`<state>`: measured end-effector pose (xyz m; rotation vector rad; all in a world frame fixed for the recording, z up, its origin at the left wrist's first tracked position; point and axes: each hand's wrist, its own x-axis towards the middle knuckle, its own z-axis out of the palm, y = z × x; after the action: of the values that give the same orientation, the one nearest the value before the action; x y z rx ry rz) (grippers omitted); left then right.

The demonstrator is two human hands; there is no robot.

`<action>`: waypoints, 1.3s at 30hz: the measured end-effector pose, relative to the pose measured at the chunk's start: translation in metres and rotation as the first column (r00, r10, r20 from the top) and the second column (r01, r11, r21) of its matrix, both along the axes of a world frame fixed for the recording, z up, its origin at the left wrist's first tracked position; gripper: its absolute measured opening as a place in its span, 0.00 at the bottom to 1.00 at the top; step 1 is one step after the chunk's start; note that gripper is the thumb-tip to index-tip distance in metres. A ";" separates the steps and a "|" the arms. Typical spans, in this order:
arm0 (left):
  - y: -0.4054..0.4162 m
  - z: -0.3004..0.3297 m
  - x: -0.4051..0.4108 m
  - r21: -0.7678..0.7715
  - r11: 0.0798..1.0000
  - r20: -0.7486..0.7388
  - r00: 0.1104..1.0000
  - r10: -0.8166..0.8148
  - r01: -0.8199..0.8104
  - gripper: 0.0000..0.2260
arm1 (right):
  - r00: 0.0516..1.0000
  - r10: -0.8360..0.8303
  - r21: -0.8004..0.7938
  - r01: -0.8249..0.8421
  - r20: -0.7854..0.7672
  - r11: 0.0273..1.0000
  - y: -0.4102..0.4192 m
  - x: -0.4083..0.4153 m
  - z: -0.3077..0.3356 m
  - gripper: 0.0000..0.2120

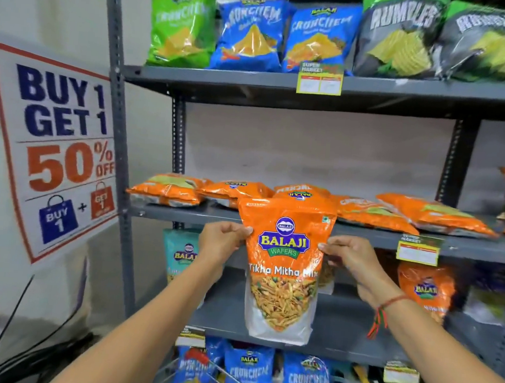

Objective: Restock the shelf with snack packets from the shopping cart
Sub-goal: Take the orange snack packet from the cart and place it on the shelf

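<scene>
From the head camera, your left hand [221,241] and right hand [349,259] each pinch a side edge of the orange snack packet [283,269] held upright between them. It looks light, crinkly and slippery, so grip the seams. Its long axis runs vertically, top towards the shelf [362,234] beyond your fingers.

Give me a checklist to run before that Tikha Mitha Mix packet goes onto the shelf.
1. Grip: left hand and right hand each pinch a side edge of the Tikha Mitha Mix packet: ok.
2. Packet upright, label facing out: ok.
3. Matching stock: orange packets lie flat on the middle shelf: ok.
4. Free gap on that shelf behind the held packet: cannot tell, hidden.
5. Packet seal intact: cannot tell.
</scene>
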<state>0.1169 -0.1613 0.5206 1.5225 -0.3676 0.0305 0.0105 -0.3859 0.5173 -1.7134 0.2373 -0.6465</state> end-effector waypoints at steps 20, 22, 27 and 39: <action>-0.206 -0.152 0.091 0.083 0.996 -0.261 0.965 0.031 -0.009 0.06 | 0.956 -0.154 -0.012 0.156 -0.249 0.988 -0.183 0.087 -0.133 0.04; -0.228 -0.160 0.102 0.091 0.996 -0.264 0.963 0.046 -0.023 0.06 | 0.955 -0.161 -0.013 0.163 -0.251 0.987 -0.201 0.099 -0.139 0.07; -0.267 -0.174 0.125 0.107 0.993 -0.279 0.957 0.078 -0.050 0.05 | 0.947 -0.180 0.029 0.194 -0.267 0.981 -0.235 0.123 -0.156 0.11; -0.285 -0.205 0.140 0.141 0.990 -0.337 0.939 0.065 -0.018 0.04 | 0.936 -0.184 0.113 0.226 -0.299 0.968 -0.255 0.143 -0.202 0.02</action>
<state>0.2565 -0.4464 0.3154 1.6352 -0.0596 -0.2273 0.1535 -0.6406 0.3152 -1.6495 0.6612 -0.5155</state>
